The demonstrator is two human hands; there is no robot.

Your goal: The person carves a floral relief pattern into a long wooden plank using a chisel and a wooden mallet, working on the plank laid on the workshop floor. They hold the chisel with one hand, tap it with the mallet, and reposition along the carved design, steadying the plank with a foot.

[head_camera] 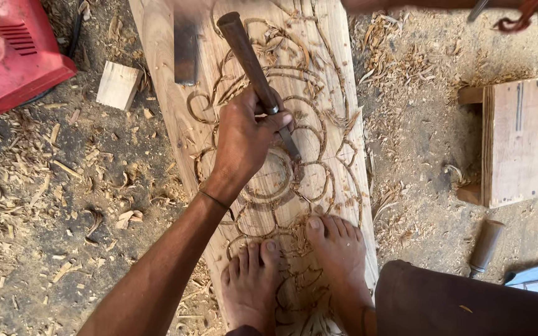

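A chisel is gripped tight in the left hand, its tip set mid-plank. The right hand is unseen. A slip could send the blade toward the bare feet at the near end.

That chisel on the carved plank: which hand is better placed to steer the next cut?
The left hand. It already grips the chisel, whose blade tip rests on the carved plank. The right hand isn't clearly in view.
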